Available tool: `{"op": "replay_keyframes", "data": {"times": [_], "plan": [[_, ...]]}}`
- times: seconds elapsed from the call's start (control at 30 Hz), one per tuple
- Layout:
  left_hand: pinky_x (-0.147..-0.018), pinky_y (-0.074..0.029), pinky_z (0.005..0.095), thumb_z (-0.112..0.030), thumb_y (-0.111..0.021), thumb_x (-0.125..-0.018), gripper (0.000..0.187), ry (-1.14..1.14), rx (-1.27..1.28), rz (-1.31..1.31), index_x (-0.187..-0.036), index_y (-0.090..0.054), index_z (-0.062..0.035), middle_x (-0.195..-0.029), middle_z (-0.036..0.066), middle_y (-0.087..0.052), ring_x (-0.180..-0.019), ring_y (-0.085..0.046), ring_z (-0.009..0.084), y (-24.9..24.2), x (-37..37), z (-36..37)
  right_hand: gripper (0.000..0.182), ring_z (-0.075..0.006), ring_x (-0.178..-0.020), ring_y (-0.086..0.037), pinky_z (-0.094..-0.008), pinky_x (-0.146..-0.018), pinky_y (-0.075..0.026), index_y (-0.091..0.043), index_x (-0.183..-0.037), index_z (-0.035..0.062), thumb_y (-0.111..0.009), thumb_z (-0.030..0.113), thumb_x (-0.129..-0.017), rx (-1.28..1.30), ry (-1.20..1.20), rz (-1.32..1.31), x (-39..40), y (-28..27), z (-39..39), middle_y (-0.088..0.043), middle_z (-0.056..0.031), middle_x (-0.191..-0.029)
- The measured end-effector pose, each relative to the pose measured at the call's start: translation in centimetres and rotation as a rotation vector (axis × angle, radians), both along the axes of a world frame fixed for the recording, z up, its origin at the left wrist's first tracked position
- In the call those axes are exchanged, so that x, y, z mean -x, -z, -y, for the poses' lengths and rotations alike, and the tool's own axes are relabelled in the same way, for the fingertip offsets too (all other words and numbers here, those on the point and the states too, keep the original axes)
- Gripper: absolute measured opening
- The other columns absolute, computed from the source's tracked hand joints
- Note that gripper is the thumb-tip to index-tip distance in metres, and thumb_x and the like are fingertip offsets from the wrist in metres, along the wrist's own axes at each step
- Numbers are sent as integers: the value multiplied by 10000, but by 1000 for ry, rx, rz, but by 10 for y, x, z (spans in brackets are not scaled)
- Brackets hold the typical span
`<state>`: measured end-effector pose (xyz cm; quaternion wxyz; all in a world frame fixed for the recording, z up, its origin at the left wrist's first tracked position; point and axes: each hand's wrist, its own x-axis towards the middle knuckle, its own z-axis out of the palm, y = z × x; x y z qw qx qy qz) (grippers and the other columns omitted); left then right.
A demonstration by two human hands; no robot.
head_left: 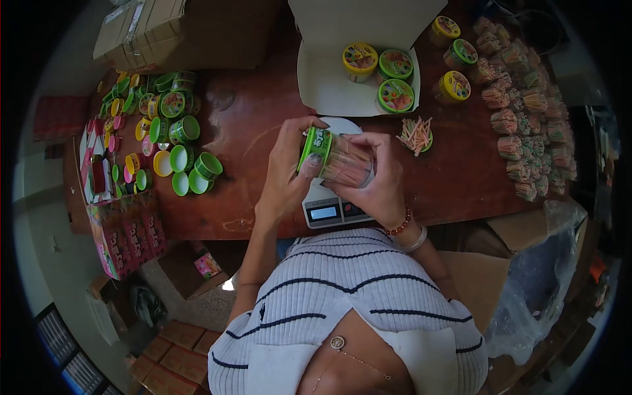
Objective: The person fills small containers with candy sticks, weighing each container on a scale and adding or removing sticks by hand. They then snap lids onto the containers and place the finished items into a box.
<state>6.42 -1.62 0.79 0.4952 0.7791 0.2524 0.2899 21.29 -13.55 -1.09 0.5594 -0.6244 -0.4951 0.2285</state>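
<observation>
A clear jar of pinkish sticks lies tilted sideways between my hands, above a digital scale. My left hand grips the jar's green lid, thumb pressed on its side. The clear body is held by my right hand, fingers wrapped around the bottom end. Under the hands, most of the scale's plate is hidden; its lit display faces me. A small heap of loose sticks rests on a green lid to the right of the scale.
Green and yellow lids are piled at the left. An open white box behind the scale contains three lidded jars; three more stand beside it. Many bundles of sticks line the right side. A cardboard box sits back left.
</observation>
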Motion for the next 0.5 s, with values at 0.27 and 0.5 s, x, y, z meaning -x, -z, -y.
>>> {"op": "replay_keyframes", "data": {"times": [0.27, 0.5], "plan": [[-824, -498, 393, -354, -646, -900, 460, -57, -98, -80, -1212, -554, -29, -1057, 164, -540, -916, -607, 328, 5, -8, 6, 638, -295, -1031, -691, -387, -885, -574, -560, -1207, 22, -921, 46, -682, -105, -29, 44, -3, 0, -5, -659, -146, -1145], [-809, -502, 407, -435, -676, -812, 531, 49, -273, 26, -1135, -603, -19, -1040, 173, -561, -929, -609, 344, -13, 2, 1, 705, -206, -1221, -602, -304, -960, -529, -413, -1423, 21, -494, 599, -1028, 60, -306, -1171, 14, 18, -2, -542, -138, -1360]]}}
